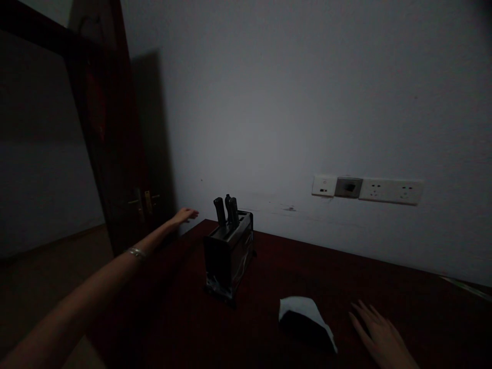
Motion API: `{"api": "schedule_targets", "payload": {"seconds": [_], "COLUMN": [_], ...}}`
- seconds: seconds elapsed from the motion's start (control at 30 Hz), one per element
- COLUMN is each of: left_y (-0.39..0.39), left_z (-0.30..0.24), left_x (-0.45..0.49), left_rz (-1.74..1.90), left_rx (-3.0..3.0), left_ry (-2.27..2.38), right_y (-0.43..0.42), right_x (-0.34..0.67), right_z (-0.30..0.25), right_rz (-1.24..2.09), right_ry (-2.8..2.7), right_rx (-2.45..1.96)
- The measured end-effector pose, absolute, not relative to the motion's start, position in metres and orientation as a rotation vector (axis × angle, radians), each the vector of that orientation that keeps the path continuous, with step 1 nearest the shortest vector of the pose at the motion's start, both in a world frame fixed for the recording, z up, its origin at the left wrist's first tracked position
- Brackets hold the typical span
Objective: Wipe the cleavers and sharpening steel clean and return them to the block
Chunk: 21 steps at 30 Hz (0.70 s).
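Note:
My left hand (185,216) reaches out past the table's left edge, fingers stretched, holding nothing that I can see; a bracelet (137,252) circles that wrist. Just right of it stands a dark knife block (226,256) on the table, with several black-handled knives (220,211) upright in its top. My right hand (378,330) hovers over or rests on the table at the lower right, fingers spread and holding nothing. Left of it lies a folded white and dark piece, perhaps cloth or paper (303,307). The light is dim.
A dark red-brown table (323,266) runs along a pale wall (269,102). Sockets and switches (392,191) sit on the wall at the right. A dark wooden door (115,128) with a handle (148,201) stands at the left. A thin pale strip (467,288) lies at the table's far right.

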State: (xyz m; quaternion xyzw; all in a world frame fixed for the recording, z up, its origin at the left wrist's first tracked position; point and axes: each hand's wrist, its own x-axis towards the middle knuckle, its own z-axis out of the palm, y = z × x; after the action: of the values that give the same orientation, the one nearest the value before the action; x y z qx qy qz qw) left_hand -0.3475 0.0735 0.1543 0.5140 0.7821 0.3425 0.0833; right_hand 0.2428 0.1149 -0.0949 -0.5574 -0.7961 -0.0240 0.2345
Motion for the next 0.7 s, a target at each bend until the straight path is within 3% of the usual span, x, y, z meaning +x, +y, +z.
{"api": "schedule_targets", "payload": {"seconds": [0.17, 0.27, 0.5, 0.7], "left_y": [0.073, 0.073, 0.092, 0.103], "left_z": [0.272, 0.311, 0.31, 0.291], "left_x": [-0.324, -0.295, -0.248, -0.238], "left_rz": [0.983, 0.698, 0.129, -0.012], "left_rx": [1.805, 2.118, 2.309, 2.357], "left_ry": [1.92, 1.662, 1.485, 1.424], "right_y": [0.12, 0.124, 0.131, 0.127], "right_x": [0.249, 0.252, 0.258, 0.252], "right_z": [-0.106, -0.114, -0.126, -0.115], "right_rz": [-0.155, -0.183, -0.258, -0.172], "right_ry": [-2.25, -2.256, -2.362, -2.269], "right_rx": [-1.49, -1.48, -1.448, -1.507]}}
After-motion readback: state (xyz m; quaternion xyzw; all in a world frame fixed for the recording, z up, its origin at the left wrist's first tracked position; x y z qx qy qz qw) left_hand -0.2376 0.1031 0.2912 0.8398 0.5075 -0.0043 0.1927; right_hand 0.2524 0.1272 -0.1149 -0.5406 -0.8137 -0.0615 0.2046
